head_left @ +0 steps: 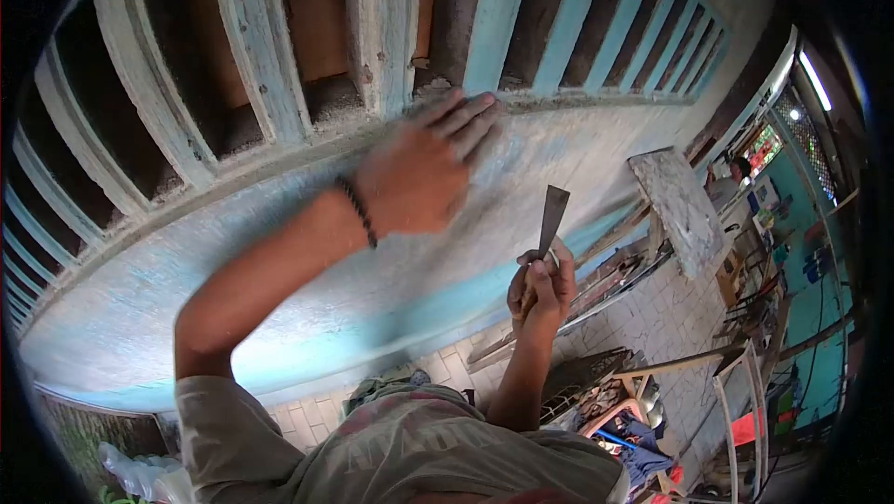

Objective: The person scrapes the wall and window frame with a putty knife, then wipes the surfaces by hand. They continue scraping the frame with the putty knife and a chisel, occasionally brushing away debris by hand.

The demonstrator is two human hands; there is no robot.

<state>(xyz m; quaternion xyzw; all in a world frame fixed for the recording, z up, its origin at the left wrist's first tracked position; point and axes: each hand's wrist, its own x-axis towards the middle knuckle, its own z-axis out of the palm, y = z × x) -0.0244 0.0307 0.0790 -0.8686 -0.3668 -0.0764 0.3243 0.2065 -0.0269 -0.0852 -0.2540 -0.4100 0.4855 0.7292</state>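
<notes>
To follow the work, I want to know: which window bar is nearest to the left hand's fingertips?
The smooth blue bar with its foot at the fingertips of the left hand. The next bar to its left is worn and whitish instead.

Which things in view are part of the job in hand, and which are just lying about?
In use:
- flat-bladed tool, in right hand
- bars and wall, at left hand

Lying about:
- stained board
- plastic bag
- dark blue cloth

Right of the right fingers (565,268), a stained board (678,211) is seen tilted above the tiled floor (643,320); farther off, a person (726,188) is partly seen. Below and right of those fingers, dark-blue cloth (644,463) is piled.
</notes>
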